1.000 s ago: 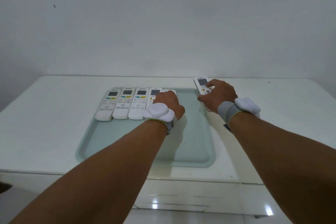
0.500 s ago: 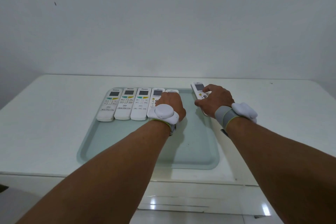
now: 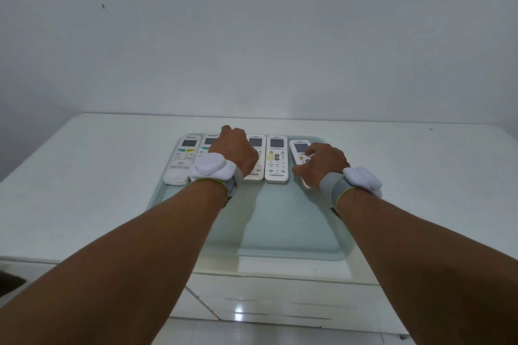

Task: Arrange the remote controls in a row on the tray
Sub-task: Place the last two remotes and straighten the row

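Several white remote controls lie side by side along the far end of a pale green tray (image 3: pixel 283 221). The leftmost remote (image 3: pixel 181 159) is in full view. My left hand (image 3: pixel 236 151) lies palm down over the second and third remotes, hiding most of them. To its right lie a partly covered remote (image 3: pixel 256 158) and a fully visible one (image 3: pixel 277 158). At the right end of the row my right hand (image 3: pixel 321 164) grips the last remote (image 3: pixel 299 150), which sits on the tray slightly tilted.
The tray rests on a white table (image 3: pixel 84 176) against a plain white wall. Both wrists carry white sensor units on grey bands. Below the table's front edge is a glossy white drawer front (image 3: pixel 280 297).
My right hand has brought its remote from the table onto the tray's right end. My left hand has slid left from the fifth remote onto the second and third.
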